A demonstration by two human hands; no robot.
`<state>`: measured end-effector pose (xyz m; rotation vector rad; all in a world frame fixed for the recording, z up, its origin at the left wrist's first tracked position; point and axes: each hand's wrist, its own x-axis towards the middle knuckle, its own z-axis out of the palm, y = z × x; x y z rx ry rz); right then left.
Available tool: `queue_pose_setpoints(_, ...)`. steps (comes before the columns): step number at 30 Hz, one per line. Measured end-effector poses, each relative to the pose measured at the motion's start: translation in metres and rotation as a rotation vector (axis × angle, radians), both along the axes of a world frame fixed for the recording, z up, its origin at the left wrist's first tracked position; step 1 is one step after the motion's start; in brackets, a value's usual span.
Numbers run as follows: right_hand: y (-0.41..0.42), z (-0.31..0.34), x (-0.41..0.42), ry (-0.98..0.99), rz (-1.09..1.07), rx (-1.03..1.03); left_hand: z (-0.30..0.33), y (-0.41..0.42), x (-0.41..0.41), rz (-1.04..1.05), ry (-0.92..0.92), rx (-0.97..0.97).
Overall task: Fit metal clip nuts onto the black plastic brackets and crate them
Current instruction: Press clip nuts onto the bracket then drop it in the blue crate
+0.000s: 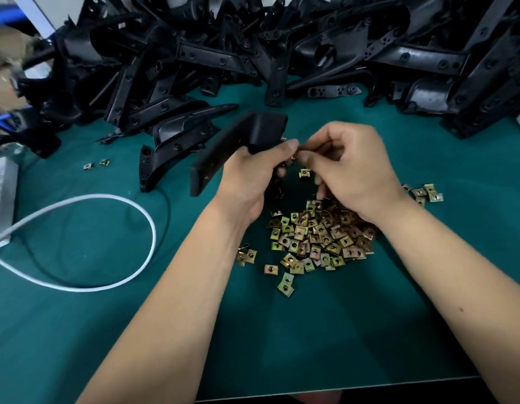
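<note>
Now left hand point(247, 173) grips a black bracket point(238, 147), held above the green mat point(311, 330). Right hand point(352, 167) pinches something small, likely a clip nut, against the bracket's near end, fingertips meeting the left thumb. Clip nut pile point(320, 237) lies just below both hands; bracket heap point(253, 48) beyond.

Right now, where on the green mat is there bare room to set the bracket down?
Bare mat lies near the front edge between the forearms, and at far right past the clip nuts. Left has room inside the white cable loop. The back is crowded with piled brackets; the left hand grips the held bracket.
</note>
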<state>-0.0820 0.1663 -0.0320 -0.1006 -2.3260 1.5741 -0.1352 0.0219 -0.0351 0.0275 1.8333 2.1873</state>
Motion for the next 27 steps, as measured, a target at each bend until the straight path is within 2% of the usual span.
queue_pose_setpoints(2, 0.005, -0.001, -0.001, -0.089, 0.022, -0.210, -0.004, -0.003, -0.003, -0.118, 0.097, 0.009)
queue_pose_setpoints(5, 0.007, 0.002, -0.002, -0.221, 0.170, -0.477, -0.005, -0.010, -0.009, -0.237, 0.239, 0.014)
queue_pose_setpoints(11, 0.012, 0.005, -0.001, -0.333, 0.316, -0.706, -0.007, -0.021, -0.016, -0.312, 0.334, -0.050)
queue_pose_setpoints(15, 0.009, 0.004, -0.001, -0.366, 0.318, -0.678, -0.007, -0.020, -0.016, -0.246, 0.447, -0.146)
queue_pose_setpoints(21, 0.006, 0.006, -0.003, -0.332, 0.248, -0.557, -0.005, -0.014, -0.014, -0.117, 0.623, -0.157)
queue_pose_setpoints(27, 0.008, 0.007, -0.002, -0.314, 0.271, -0.526, -0.007, -0.016, -0.016, -0.211, 0.534, -0.098)
